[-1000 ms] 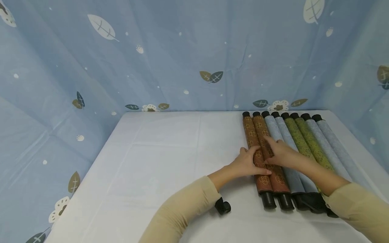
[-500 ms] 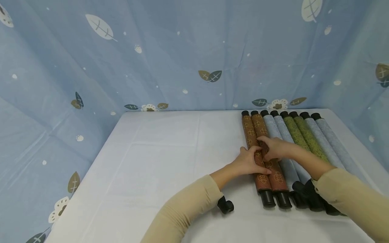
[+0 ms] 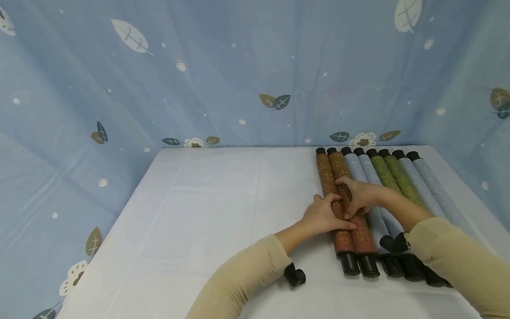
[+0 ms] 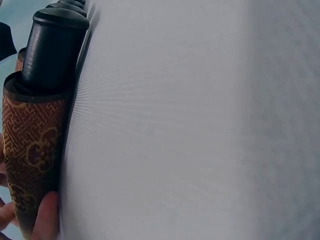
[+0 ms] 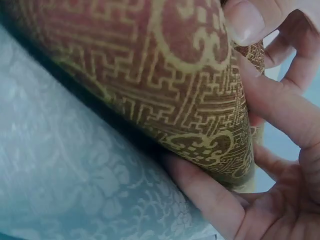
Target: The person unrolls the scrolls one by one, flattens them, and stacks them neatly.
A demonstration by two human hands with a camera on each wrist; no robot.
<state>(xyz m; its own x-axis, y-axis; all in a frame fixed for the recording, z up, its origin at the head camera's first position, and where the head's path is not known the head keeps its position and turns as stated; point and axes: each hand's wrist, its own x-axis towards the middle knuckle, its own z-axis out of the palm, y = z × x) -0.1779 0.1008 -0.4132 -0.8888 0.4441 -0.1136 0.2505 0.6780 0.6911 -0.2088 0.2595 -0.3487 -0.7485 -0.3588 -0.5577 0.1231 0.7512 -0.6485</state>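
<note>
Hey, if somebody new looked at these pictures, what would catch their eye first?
Probably the two brown scrolls with gold patterns, side by side at the left end of a row on the white table, with the left hand and right hand on them. Next, perhaps, the pale blue scrolls and green scrolls to their right, then the blue leaf-print cloth behind the table.
</note>
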